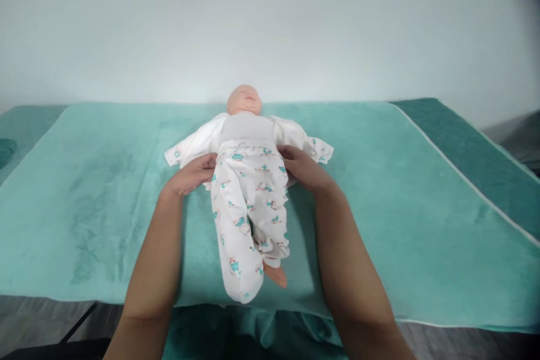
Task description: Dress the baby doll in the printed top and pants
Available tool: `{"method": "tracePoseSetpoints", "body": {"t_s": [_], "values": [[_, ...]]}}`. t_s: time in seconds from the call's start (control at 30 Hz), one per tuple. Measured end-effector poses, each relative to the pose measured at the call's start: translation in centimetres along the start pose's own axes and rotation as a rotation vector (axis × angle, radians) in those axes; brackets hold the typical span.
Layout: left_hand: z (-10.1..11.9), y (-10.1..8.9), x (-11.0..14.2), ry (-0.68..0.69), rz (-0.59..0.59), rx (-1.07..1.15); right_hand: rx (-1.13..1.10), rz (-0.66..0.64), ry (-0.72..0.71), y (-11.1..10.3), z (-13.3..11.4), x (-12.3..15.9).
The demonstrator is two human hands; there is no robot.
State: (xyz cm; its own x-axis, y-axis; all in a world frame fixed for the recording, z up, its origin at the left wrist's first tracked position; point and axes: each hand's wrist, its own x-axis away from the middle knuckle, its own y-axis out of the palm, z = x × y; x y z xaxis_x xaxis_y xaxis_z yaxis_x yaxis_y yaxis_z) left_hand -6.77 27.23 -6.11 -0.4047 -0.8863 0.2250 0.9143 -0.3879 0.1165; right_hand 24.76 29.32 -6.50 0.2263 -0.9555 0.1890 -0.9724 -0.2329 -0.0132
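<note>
- Doll [244,101]: pinkish peach on the head and the bare foot (one even tone).
- Trousers [232,180]: white, with a scattered print of small figures in turquoise, red and dark outlines (details too small to tell).
- Jacket [202,138]: plain white body, its cuffs printed in turquoise and reddish touches.
- Undershirt [247,126]: pale grey, plain.
- Cloth [105,202]: mint-turquoise (darker in smudgy patches), with deeper teal beyond a whitish line [459,175] at right.
- Wall [270,22]: pale grey, plain.
- Floor [439,337]: grey, streaky.
</note>
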Motion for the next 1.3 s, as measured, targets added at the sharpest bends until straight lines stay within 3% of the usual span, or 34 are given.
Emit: {"method": "tracePoseSetpoints", "body": {"t_s": [0.17, 0.3, 0.5, 0.67, 0.83, 1.0, 1.17, 1.3], "values": [[-0.5, 0.2, -0.3, 0.023, -0.002, 0.016, 0.018, -0.027, 0.057, 0.4, -0.7, 0.5], [-0.8, 1.2, -0.9, 0.048, 0.087, 0.133, -0.099, -0.028, 0.070, 1.2, -0.8, 0.6], [-1.1, 1.8, -1.6, 0.176, 0.246, 0.278, -0.240, -0.022, -0.103, 1.9, 0.0, -0.1], [-1.7, 2.5, -2.5, 0.197, 0.328, 0.329, -0.238, -0.009, -0.195, 2.5, -0.1, -0.2], [-1.9, 3.4, -2.8, 0.245, 0.453, 0.264, -0.197, 0.045, -0.226, 2.6, 0.1, -0.5], [-1.0, 2.8, -2.2, 0.454, 0.538, 0.116, -0.067, 0.139, -0.229, 1.4, 1.4, -1.2], [-0.8, 2.1, -2.3, 0.560, 0.577, -0.181, 0.258, 0.355, -0.497, 1.4, 1.7, -1.1], [-0.9, 2.5, -2.9, 0.689, 0.591, -0.305, 0.446, 0.388, -0.745, 2.4, 0.8, -1.0]]}}
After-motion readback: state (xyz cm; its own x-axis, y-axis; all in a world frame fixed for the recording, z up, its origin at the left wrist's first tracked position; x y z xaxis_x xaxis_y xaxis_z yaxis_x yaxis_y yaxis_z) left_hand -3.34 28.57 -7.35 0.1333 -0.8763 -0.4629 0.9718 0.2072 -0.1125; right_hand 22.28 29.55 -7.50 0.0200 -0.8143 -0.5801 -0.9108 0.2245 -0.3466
